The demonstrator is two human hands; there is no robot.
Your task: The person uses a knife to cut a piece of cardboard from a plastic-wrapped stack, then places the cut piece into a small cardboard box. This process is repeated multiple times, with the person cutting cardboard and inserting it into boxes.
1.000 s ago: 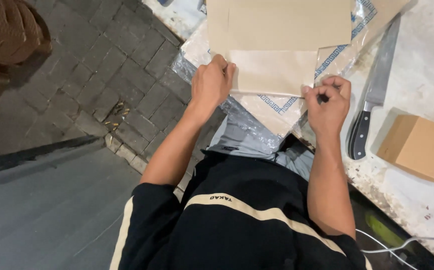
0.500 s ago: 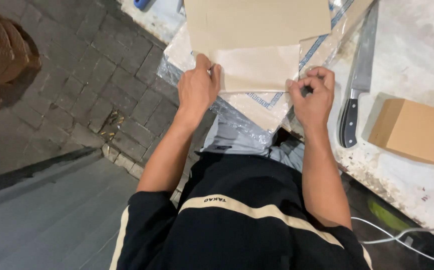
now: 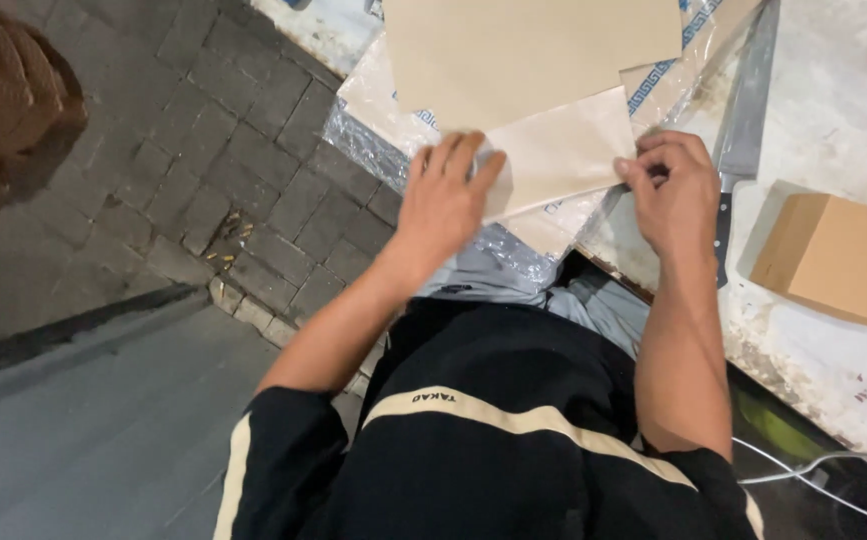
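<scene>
paving: grey brick floor (image 3: 253, 170) left of and below left hand, no contact.
left hand (image 3: 445, 205): fingers spread flat, palm down, pressing left edge of folded beige paper sheet (image 3: 561, 152).
folded sheet: flat between both hands, lying on crinkled clear plastic wrap (image 3: 378, 150) and stack of patterned-border paper (image 3: 673, 75); larger plain tan cardboard sheet (image 3: 523, 50) just beyond fingertips, overlapping top edge.
right hand (image 3: 675, 195): fingertips pressed together, pinching right corner of folded sheet; whether anything small sits in pinch, cannot tell.
knife: long steel blade with black handle (image 3: 743, 130), just right of right hand, nearly touching knuckles.
box: small brown cardboard box (image 3: 838, 262), farther right, apart from hand.
table: worn white tabletop (image 3: 843, 110).
risk 1: likely cut or knocked knife if right hand slides outward along fold.
risk 2: sheet could skid on slick plastic, crooked crease.
risk 3: hard pinch could tear corner.
</scene>
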